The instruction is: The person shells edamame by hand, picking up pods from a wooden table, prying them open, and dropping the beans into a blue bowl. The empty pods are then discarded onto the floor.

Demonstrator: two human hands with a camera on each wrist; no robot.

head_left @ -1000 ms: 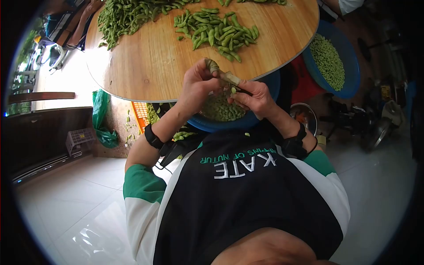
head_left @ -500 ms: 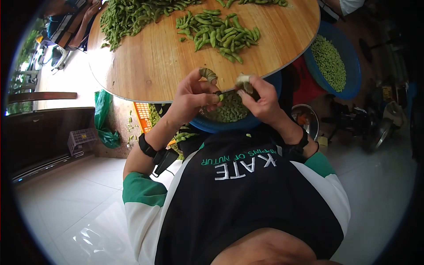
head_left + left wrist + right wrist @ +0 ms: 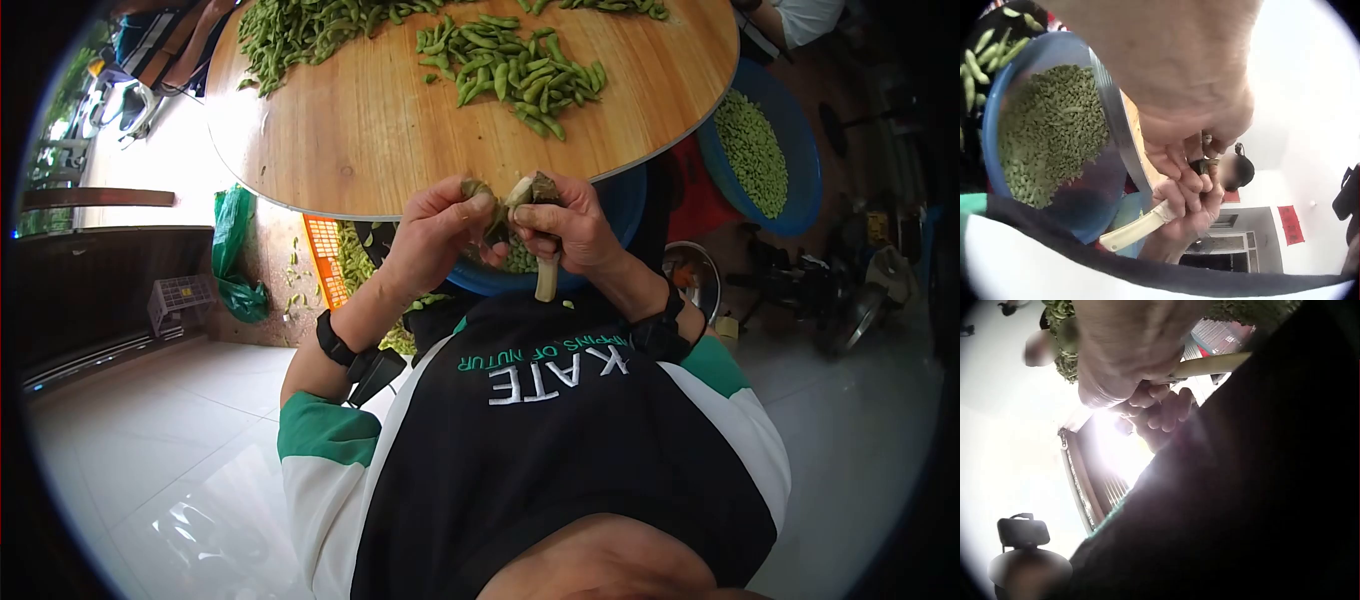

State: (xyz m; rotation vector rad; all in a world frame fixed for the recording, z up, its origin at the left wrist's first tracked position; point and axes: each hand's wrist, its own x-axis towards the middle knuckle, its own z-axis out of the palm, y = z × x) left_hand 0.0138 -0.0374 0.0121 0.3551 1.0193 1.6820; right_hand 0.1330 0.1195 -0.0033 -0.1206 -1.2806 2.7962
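Over the blue basin (image 3: 625, 205), my two hands meet in front of my chest. My right hand (image 3: 580, 230) grips a small knife by its cream handle (image 3: 546, 282), whose end sticks out below the fingers; the left wrist view shows this handle (image 3: 1132, 232) too. The blade is mostly hidden. My left hand (image 3: 435, 230), with a greenish wrap (image 3: 476, 187) on one finger, pinches a dark greenish bean pod (image 3: 498, 216) close to the right fingertips. The right hand's digits also carry pale and dark wraps (image 3: 524, 190). Shelled green beans (image 3: 1054, 134) lie in the basin.
A round wooden table (image 3: 330, 140) bears a loose group of green pods (image 3: 520, 75) and a larger heap (image 3: 290, 40). On the right stands another blue basin (image 3: 800, 190) of shelled beans. An orange basket (image 3: 322, 255) and a green bag (image 3: 235, 245) are at left.
The hands were together, drew apart with a green bean showing at the left fingertips, and have now come back together. The knife handle now points down toward my chest.
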